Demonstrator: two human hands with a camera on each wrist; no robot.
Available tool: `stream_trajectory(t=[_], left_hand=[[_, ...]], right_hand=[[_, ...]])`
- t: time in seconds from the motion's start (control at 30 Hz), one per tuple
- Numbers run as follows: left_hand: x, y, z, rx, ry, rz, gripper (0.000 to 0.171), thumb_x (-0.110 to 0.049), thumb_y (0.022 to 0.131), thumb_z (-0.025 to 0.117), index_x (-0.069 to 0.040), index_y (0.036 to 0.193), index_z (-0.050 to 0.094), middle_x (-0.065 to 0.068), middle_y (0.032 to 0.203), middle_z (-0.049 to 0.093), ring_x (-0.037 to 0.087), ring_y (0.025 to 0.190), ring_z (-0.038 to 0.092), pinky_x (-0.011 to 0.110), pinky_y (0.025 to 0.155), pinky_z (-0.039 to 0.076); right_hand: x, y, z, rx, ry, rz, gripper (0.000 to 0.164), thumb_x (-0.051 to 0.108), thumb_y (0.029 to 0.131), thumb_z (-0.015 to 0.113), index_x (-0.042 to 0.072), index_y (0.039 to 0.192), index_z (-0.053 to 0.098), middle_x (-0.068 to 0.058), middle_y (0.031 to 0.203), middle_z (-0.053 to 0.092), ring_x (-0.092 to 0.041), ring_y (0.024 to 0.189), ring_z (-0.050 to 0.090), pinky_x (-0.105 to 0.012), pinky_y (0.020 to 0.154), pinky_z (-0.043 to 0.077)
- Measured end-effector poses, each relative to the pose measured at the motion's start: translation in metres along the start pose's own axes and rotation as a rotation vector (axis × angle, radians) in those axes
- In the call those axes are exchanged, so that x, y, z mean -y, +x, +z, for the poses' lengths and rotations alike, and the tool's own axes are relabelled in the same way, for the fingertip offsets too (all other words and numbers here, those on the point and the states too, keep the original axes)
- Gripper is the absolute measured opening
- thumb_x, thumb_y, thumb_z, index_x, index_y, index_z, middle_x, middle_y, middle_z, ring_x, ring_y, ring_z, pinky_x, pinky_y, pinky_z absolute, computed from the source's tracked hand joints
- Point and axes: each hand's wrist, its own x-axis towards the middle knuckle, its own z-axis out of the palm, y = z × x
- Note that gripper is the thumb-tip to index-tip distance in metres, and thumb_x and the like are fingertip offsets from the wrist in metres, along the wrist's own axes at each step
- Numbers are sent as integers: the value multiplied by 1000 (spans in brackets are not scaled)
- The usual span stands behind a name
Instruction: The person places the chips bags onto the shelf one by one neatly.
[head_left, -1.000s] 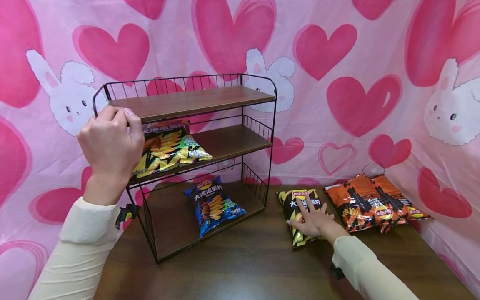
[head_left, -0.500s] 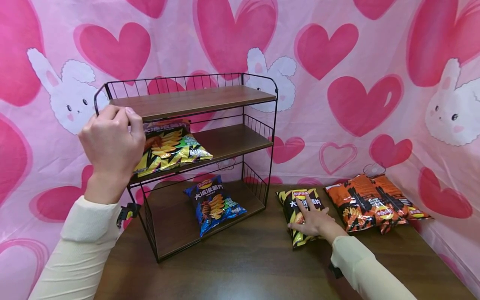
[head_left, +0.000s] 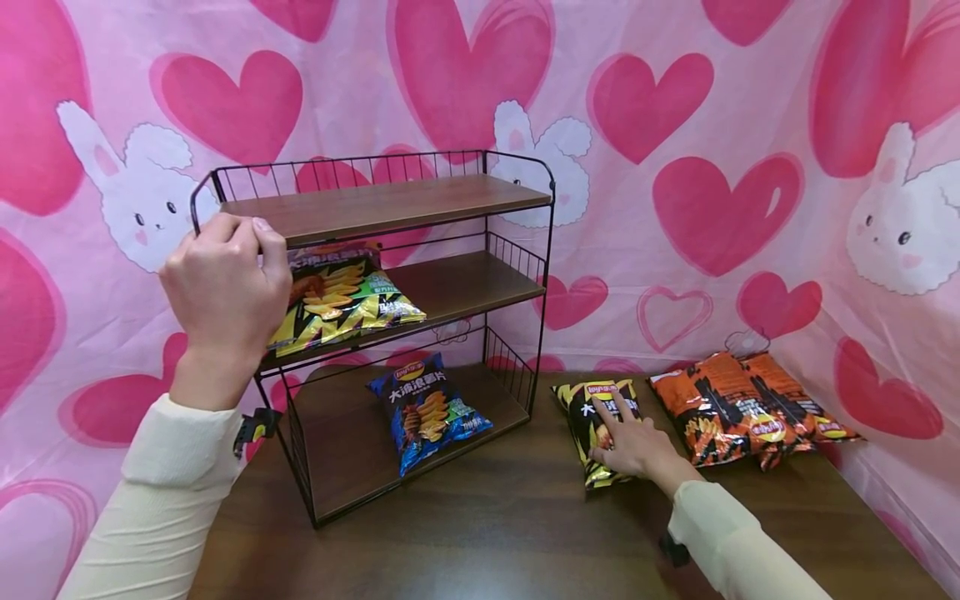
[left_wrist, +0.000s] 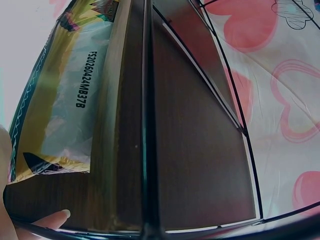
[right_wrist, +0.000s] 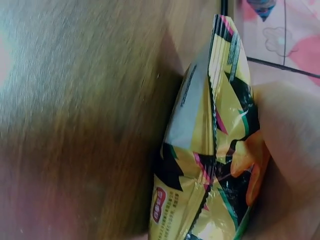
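Observation:
My left hand (head_left: 228, 287), curled into a fist, grips the upper left front of a black wire rack (head_left: 386, 200) with brown shelves. In the left wrist view, a fingertip (left_wrist: 59, 216) shows beside the rack's thin black frame. Right of the rack, my right hand (head_left: 637, 446) rests on a yellow-and-black potato chip bag (head_left: 581, 421) lying on the table. Its visible fingers stretch over the bag's front, with the thumb near the lower middle. In the right wrist view, the chip bag (right_wrist: 230, 140) shows its crimped side seam, and the hand covers its right side.
A yellow-and-black chip bag (head_left: 337, 304) lies on the middle shelf, with a purple-topped packet partly behind it. A blue chip bag (head_left: 427, 408) leans on the bottom shelf. Orange chip bags (head_left: 720, 408) overlap at the right of the brown table (head_left: 480, 533). A pink heart-patterned cloth hangs behind.
My right thumb has drawn inward across the chip bag, and the hand's fingers have come closer together. My left hand keeps its hold on the rack.

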Motion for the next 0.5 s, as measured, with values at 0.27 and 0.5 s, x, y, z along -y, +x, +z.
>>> stream_trajectory(t=[0.27,0.5], left_hand=[[0,0,0,-10,3,-1,57,-30,104,38,14,89,72,27,92,70,54,74,63,65,61,47],[-1,0,1,-19,-2,1,56,-30,104,38,12,90,73,26,88,69,54,74,62,65,60,46]], right_hand=[[7,1,-7,-47,-2,-22,90,34,85,75,22,162,30,-18,169,14,-55,103,59,-51,61,49],[15,-2,-15,-72,24,-59,89,17,81,76,20,160,34,-17,168,18,-33,75,59,-39,50,40]])
